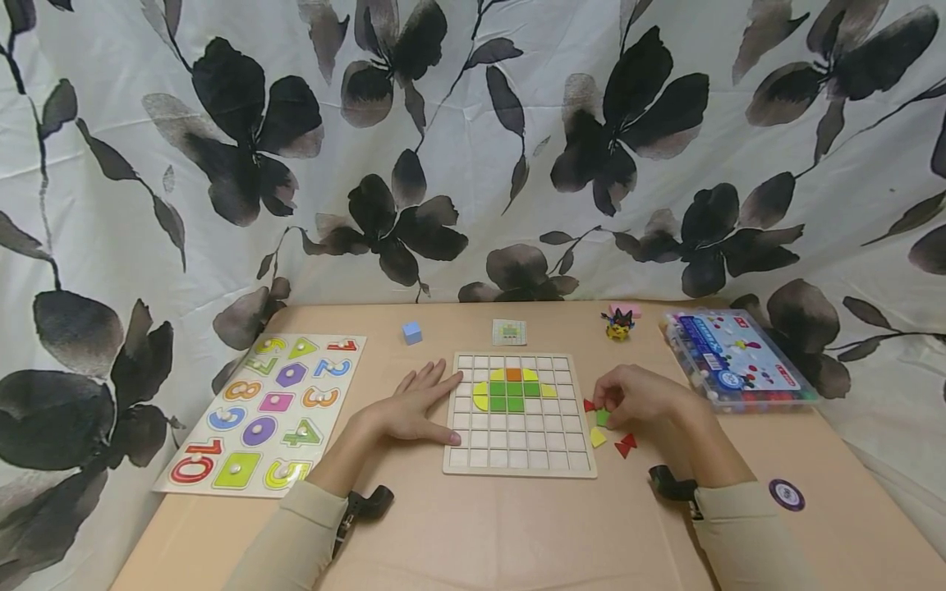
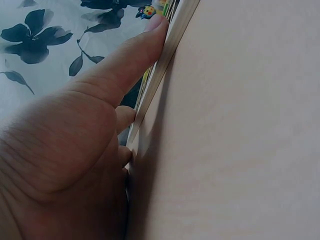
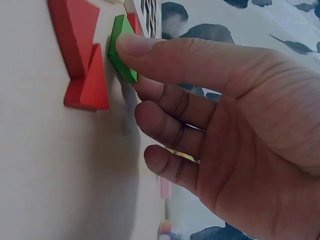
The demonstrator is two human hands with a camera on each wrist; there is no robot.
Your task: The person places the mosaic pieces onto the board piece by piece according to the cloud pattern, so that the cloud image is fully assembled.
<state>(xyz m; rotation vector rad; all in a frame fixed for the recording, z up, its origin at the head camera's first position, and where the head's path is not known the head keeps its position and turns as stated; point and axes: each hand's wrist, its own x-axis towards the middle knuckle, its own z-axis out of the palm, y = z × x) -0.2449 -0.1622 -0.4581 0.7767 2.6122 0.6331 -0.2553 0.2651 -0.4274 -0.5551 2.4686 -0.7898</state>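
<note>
- My left hand (image 1: 414,406): fingers straight, touching the board (image 1: 517,460) at its edge.
- My right hand (image 1: 643,398): pinching a green piece (image 1: 602,419) — board just left of it.
- Yellow piece (image 1: 598,437), red triangles (image 1: 626,445) — nearer me than my right fingertips.

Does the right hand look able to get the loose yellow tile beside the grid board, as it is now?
Probably yes: the yellow tile lies uncovered on the table, near the right hand. That hand pinches a green tile, though, and may need to release it first.
</note>
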